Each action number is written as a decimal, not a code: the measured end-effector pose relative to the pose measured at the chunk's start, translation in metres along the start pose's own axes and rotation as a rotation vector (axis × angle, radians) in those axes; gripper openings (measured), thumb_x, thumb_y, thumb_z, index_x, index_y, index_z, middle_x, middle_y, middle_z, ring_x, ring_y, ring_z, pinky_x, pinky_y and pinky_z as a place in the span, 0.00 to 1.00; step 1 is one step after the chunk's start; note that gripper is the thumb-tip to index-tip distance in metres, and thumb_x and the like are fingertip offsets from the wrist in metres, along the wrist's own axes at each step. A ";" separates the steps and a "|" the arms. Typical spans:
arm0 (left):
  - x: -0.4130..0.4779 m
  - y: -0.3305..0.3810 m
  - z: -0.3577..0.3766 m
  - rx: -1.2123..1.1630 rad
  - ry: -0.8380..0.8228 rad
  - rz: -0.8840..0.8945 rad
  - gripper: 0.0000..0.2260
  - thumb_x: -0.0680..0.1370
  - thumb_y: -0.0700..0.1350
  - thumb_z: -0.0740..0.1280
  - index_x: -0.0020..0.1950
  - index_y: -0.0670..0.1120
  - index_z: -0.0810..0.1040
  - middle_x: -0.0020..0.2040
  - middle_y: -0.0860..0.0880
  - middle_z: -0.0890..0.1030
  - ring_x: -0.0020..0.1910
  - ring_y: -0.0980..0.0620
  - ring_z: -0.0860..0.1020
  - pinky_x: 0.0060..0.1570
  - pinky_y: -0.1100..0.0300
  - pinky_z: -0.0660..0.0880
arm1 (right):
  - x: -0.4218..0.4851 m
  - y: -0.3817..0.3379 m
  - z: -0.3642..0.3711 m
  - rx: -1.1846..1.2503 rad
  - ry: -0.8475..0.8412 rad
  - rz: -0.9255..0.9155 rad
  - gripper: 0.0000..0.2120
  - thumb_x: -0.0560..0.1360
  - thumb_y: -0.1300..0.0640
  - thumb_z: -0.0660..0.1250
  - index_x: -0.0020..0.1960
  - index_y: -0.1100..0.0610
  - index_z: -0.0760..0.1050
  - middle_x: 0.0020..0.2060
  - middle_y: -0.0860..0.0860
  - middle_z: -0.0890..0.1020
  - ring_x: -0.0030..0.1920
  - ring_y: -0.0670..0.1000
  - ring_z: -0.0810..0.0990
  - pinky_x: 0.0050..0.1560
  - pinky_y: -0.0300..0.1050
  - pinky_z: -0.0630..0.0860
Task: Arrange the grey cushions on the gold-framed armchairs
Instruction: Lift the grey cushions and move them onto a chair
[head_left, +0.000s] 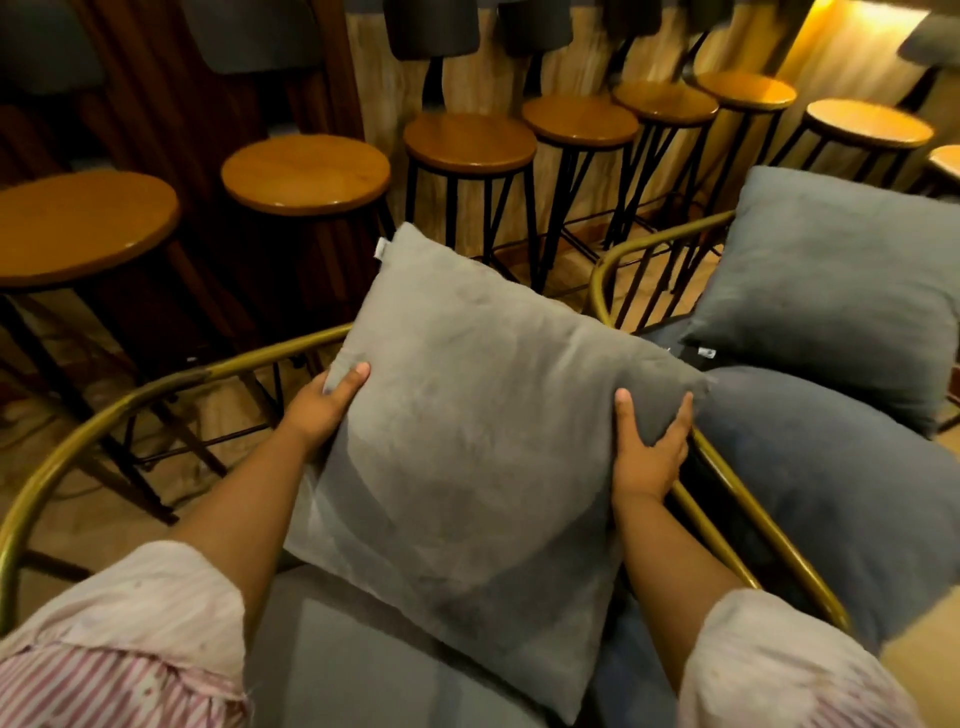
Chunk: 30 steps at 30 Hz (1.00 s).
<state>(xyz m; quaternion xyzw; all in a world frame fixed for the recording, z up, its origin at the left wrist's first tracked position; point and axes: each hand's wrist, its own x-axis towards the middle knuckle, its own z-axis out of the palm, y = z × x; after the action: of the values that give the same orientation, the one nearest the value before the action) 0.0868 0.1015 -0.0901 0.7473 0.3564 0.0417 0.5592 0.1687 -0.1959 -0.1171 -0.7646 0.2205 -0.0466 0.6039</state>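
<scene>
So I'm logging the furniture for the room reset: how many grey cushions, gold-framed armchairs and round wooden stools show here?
Grey cushions: 3, one held, one propped on the right chair, one seat pad below it
Gold-framed armchairs: 2, near and right
Round wooden stools: 8, counting one cut off at the right edge
Total: 13

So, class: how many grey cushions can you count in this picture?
3. One cushion is held in both hands over the near armchair; one upright cushion leans on the right armchair; one flat cushion lies below it. Others may be out of frame.
</scene>
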 end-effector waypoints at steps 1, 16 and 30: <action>-0.011 0.005 -0.004 0.007 0.012 0.010 0.26 0.76 0.60 0.62 0.71 0.50 0.70 0.69 0.43 0.74 0.66 0.40 0.73 0.60 0.51 0.69 | -0.005 -0.010 -0.006 0.002 -0.006 -0.009 0.41 0.70 0.37 0.66 0.76 0.40 0.48 0.77 0.55 0.55 0.75 0.64 0.57 0.71 0.64 0.58; -0.156 0.101 0.000 0.348 -0.079 0.146 0.30 0.77 0.65 0.53 0.76 0.63 0.45 0.76 0.44 0.63 0.72 0.37 0.66 0.69 0.45 0.64 | -0.034 -0.066 -0.158 0.014 -0.067 -0.028 0.41 0.70 0.33 0.64 0.76 0.38 0.49 0.76 0.56 0.59 0.74 0.64 0.60 0.72 0.66 0.58; -0.197 0.191 0.199 0.248 -0.208 0.265 0.31 0.76 0.66 0.54 0.77 0.60 0.48 0.77 0.44 0.62 0.74 0.38 0.62 0.72 0.44 0.59 | 0.135 -0.103 -0.326 0.023 -0.005 -0.138 0.43 0.68 0.33 0.67 0.76 0.42 0.53 0.76 0.55 0.60 0.75 0.61 0.59 0.73 0.58 0.58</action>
<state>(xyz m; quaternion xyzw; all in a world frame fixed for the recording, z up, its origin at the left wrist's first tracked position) 0.1247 -0.1960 0.0675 0.8510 0.1976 -0.0064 0.4865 0.2086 -0.5250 0.0408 -0.7710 0.1653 -0.0886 0.6085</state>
